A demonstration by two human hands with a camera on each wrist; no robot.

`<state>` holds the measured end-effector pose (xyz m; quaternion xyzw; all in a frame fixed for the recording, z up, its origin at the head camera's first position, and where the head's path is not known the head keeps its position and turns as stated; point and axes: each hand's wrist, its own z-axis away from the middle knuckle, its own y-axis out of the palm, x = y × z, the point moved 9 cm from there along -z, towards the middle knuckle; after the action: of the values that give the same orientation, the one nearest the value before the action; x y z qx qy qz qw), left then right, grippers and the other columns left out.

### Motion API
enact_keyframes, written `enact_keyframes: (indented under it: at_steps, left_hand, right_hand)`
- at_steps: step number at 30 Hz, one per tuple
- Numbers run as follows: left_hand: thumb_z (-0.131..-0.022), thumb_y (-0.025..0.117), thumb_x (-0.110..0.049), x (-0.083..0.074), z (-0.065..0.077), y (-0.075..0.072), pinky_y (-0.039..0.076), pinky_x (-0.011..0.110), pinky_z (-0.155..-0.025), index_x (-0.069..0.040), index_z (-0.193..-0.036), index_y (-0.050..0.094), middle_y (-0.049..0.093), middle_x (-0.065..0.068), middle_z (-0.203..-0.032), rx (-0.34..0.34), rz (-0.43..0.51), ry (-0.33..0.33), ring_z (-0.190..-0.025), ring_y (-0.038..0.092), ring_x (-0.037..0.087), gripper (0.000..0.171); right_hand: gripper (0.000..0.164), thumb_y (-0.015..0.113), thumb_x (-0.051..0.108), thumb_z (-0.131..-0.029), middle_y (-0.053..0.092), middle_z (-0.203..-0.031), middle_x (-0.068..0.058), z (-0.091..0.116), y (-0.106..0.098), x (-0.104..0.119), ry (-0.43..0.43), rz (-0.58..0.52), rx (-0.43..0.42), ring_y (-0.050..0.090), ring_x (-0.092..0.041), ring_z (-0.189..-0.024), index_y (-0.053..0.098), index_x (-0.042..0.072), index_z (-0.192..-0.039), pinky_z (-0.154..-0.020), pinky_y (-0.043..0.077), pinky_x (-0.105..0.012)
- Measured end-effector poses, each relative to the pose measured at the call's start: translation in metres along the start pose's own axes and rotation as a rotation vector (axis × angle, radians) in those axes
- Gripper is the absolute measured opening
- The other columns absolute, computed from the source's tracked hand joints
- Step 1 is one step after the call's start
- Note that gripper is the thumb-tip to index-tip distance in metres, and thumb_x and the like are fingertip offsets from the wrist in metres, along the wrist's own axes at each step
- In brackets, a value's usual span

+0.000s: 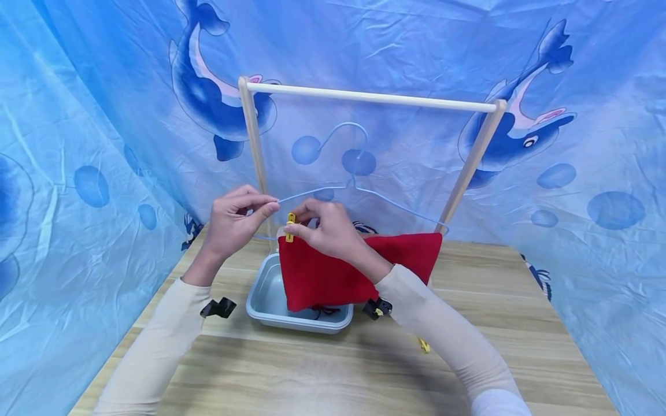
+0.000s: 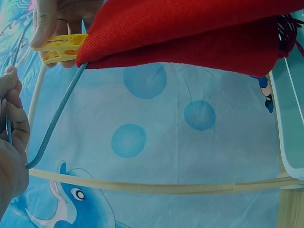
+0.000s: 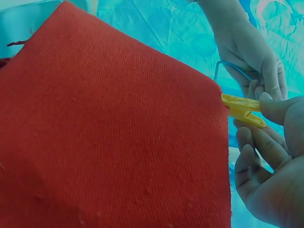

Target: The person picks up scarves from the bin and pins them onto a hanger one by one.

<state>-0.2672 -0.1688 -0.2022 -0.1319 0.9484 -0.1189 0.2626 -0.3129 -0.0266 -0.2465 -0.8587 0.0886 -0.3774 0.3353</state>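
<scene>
My left hand [image 1: 234, 222] pinches the left arm of a light blue clothes hanger [image 1: 398, 204], whose hook stands up below the rack's bar. Over the hanger's bottom wire lies a folded red scarf [image 1: 333, 277], with dark red fringe [image 1: 328, 310] at its lower edge. A yellow clothespin [image 1: 290, 227] is between the thumb and fingers of my right hand [image 1: 333, 228]. In the right wrist view the tip of the clothespin [image 3: 242, 107] meets the scarf's top corner. From the left wrist side, the hanger wire [image 2: 57, 118] runs up into the scarf right beside the clothespin [image 2: 61, 47].
A light blue basin [image 1: 260, 315] stands on the wooden table [image 1: 291, 381] beneath the scarf. Behind it rises a rack with a white crossbar [image 1: 374, 97] and wooden posts. Another yellow clothespin [image 1: 424, 345] lies near my right forearm. Blue dolphin-print curtains [image 1: 416, 52] surround the table.
</scene>
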Motion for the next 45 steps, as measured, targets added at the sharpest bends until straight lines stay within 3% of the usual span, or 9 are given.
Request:
enact_keyframes:
  at_steps: [10, 18, 22, 27, 36, 39, 41, 45]
  left_hand:
    - [-0.076, 0.072, 0.012, 0.0, 0.0, 0.004, 0.029, 0.023, -0.048, 0.003, -0.088, 0.075, 0.059, 0.004, -0.072, 0.034, 0.007, -0.036, -0.062, 0.043, 0.01, 0.015]
    - [-0.076, 0.072, 0.012, -0.001, 0.0, 0.004, 0.03, 0.023, -0.048, 0.003, -0.088, 0.074, 0.06, 0.005, -0.073, 0.038, -0.002, -0.036, -0.062, 0.045, 0.01, 0.015]
    - [-0.076, 0.072, 0.012, -0.002, -0.002, 0.005, 0.03, 0.021, -0.048, 0.004, -0.088, 0.074, 0.059, 0.007, -0.073, 0.043, -0.004, -0.029, -0.062, 0.044, 0.01, 0.014]
    - [-0.075, 0.072, 0.013, -0.002, -0.003, 0.004, 0.03, 0.02, -0.049, 0.004, -0.087, 0.073, 0.058, 0.007, -0.072, 0.027, -0.014, -0.03, -0.061, 0.043, 0.01, 0.014]
    - [-0.076, 0.071, 0.014, -0.002, -0.005, 0.003, 0.027, 0.022, -0.049, 0.008, -0.084, 0.071, 0.053, 0.01, -0.068, 0.011, -0.04, -0.031, -0.059, 0.041, 0.01, 0.01]
    - [-0.077, 0.071, 0.013, 0.0, -0.005, 0.003, 0.027, 0.021, -0.049, 0.008, -0.084, 0.071, 0.053, 0.01, -0.068, 0.016, -0.047, -0.041, -0.059, 0.041, 0.011, 0.009]
    - [-0.077, 0.07, 0.013, 0.0, -0.005, 0.003, 0.028, 0.021, -0.05, 0.009, -0.084, 0.07, 0.053, 0.011, -0.069, 0.016, -0.047, -0.048, -0.059, 0.041, 0.011, 0.009]
    - [-0.078, 0.07, 0.011, 0.0, -0.005, 0.002, 0.028, 0.02, -0.049, 0.008, -0.085, 0.071, 0.054, 0.01, -0.07, 0.008, -0.051, -0.056, -0.059, 0.041, 0.01, 0.008]
  right_hand:
    - [0.031, 0.072, 0.035, -0.084, 0.069, -0.092, 0.008, 0.002, -0.001, -0.006, 0.081, -0.062, 0.019, 0.062, -0.003, -0.08, 0.067, 0.016, -0.108, -0.066, 0.052, -0.023]
    - [0.044, 0.072, 0.041, -0.083, 0.071, -0.102, 0.005, 0.006, -0.008, -0.007, 0.091, -0.061, 0.029, 0.062, -0.005, -0.082, 0.064, 0.017, -0.12, -0.067, 0.052, -0.023]
    - [0.044, 0.072, 0.041, -0.083, 0.07, -0.099, 0.007, 0.012, -0.019, -0.006, 0.072, -0.066, -0.001, 0.062, -0.004, -0.081, 0.065, 0.019, -0.121, -0.069, 0.053, -0.025]
    - [0.039, 0.071, 0.041, -0.084, 0.068, -0.093, 0.013, 0.023, -0.034, -0.001, -0.019, -0.056, -0.071, 0.062, 0.0, -0.078, 0.069, 0.02, -0.117, -0.068, 0.053, -0.026]
    - [0.037, 0.077, 0.023, -0.081, 0.07, -0.097, 0.004, 0.062, -0.064, -0.007, -0.122, -0.131, -0.186, 0.062, -0.007, -0.078, 0.069, 0.017, -0.117, -0.063, 0.054, -0.03]
    - [0.034, 0.077, 0.009, -0.079, 0.071, -0.095, -0.003, 0.076, -0.078, -0.003, -0.162, -0.13, -0.242, 0.061, -0.01, -0.074, 0.07, 0.009, -0.112, -0.06, 0.052, -0.03]
    - [0.033, 0.077, 0.008, -0.079, 0.071, -0.095, -0.003, 0.085, -0.087, -0.009, -0.175, -0.121, -0.274, 0.061, -0.01, -0.072, 0.07, 0.007, -0.11, -0.059, 0.051, -0.028]
    - [0.032, 0.078, 0.004, -0.077, 0.071, -0.095, -0.006, 0.104, -0.104, -0.014, -0.138, -0.105, -0.31, 0.062, -0.012, -0.074, 0.071, 0.004, -0.108, -0.061, 0.052, -0.028]
